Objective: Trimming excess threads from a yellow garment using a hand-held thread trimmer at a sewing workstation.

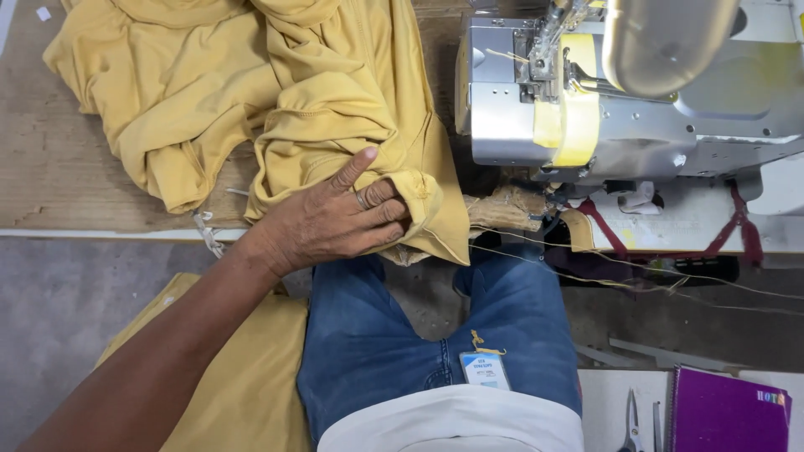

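1 hand shows, the left hand (331,222), at the middle of the frame: fingers laid flat and loosely curled over a folded hem of the mustard-yellow garment (276,92), pressing rather than clenching. That garment is heaped across the upper left of the wooden bench (50,167). At upper right stands a grey sewing machine (620,92). A purple notebook (729,410) lies at lower right.

The sewing machine (620,100) is blocking the counter's (50,167) right side. Left of the machine, heaped yellow cloth (276,92) is filling most of the surface, leaving bare wood showing only along the far-left edge. Threads (653,272) are stretching across the gap below the machine, above the jeans (377,335).
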